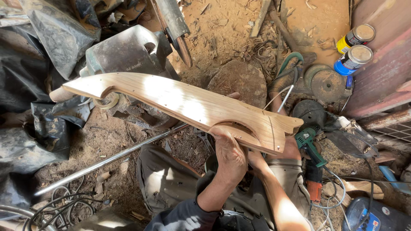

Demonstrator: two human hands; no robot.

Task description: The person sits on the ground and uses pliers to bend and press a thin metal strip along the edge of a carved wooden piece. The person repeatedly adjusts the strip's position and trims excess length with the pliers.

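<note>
Sawdust-strewn workshop floor (222,25) behind: long curved wooden piece (180,100) held aloft at centre, left hand (229,154) clenched under its notched end at 5 o'clock, right hand (289,149) mostly hidden, grip unclear. Looked stiff, smooth, fairly light; best gripped at that end.

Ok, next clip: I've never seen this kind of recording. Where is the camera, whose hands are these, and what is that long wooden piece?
The camera sits on the person's head and looks down, so you see their own arms and lap from above. There is only this one view. Both bare hands hold a long curved wooden piece, pale and smooth, with a cut-out near its wide end. The left hand grips it from below by that cut-out; the right hand is mostly hidden behind the wide end. Below lies a dirt floor strewn with sawdust: a long metal rod, a green power drill, two cans, black plastic sheeting and cables.
</note>
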